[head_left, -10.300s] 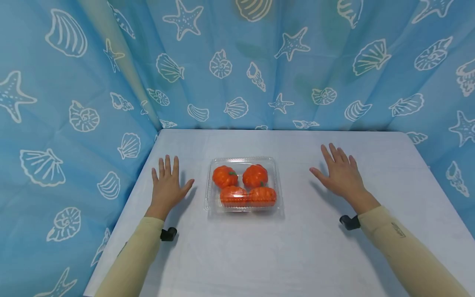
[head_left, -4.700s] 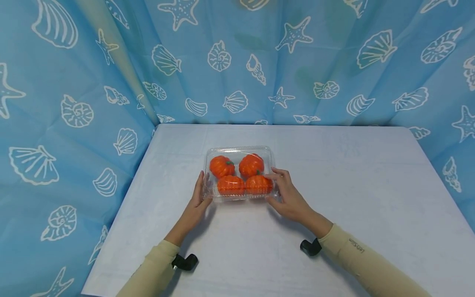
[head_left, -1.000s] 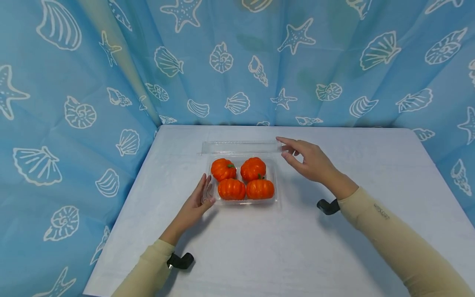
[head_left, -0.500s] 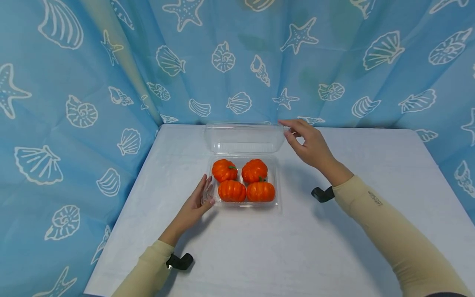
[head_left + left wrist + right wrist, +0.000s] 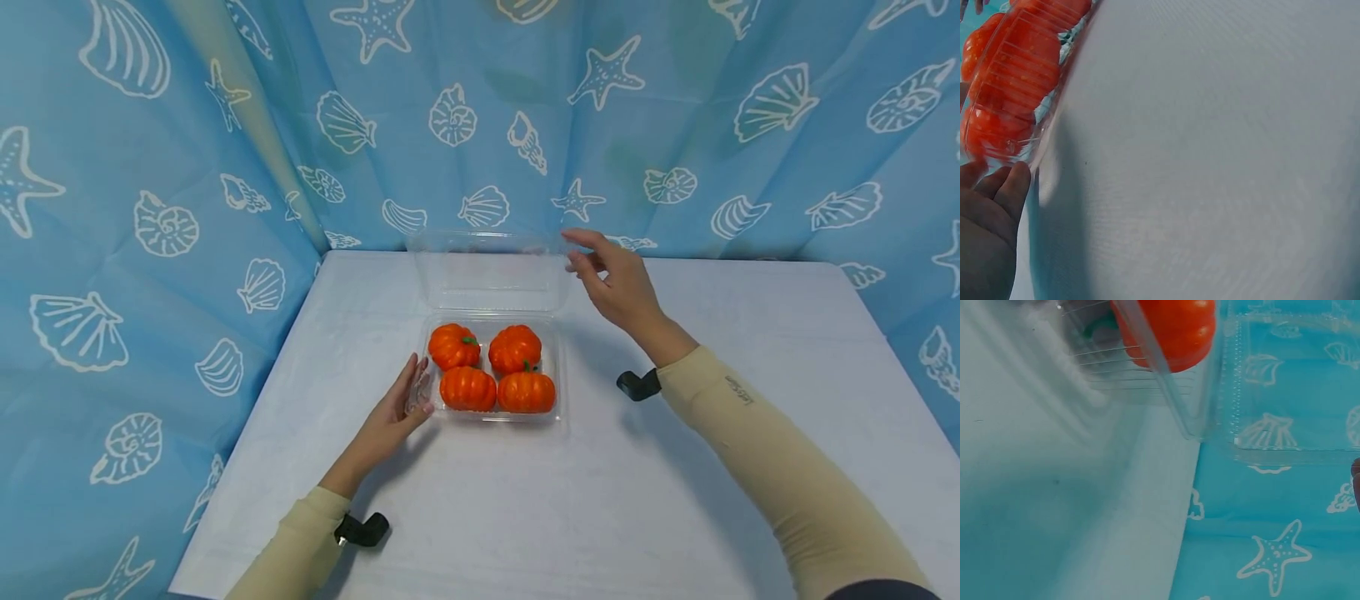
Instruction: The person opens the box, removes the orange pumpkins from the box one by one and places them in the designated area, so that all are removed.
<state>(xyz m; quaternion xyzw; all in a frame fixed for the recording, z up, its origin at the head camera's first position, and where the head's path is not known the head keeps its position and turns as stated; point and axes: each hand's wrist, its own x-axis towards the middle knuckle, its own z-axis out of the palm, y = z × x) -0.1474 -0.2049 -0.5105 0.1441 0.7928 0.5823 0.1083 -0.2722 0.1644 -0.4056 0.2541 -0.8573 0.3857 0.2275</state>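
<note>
Several small orange pumpkins [image 5: 514, 348] with green stems sit in a clear plastic clamshell container [image 5: 498, 417] at mid-table. Its transparent lid [image 5: 491, 279] stands raised, hinged along the far edge. My left hand [image 5: 386, 421] holds the container's near left corner, fingers along the side wall and thumb at the front. In the left wrist view, fingertips [image 5: 1015, 181] touch the container's end. At the lid's upper right corner, my right hand [image 5: 618, 287] pinches the edge between thumb and fingers. The right wrist view shows the lid [image 5: 1297, 453] with only a sliver of fingertip.
A white cloth-covered table [image 5: 517, 508] lies beneath everything. Behind and to the left hangs a blue curtain [image 5: 292, 108] printed with white shells and starfish. Each wrist carries a small black camera [image 5: 637, 385].
The lid was closed over the pumpkins and has swung up and away. My right hand has risen with its edge, while my left hand has stayed at the container's left side.
</note>
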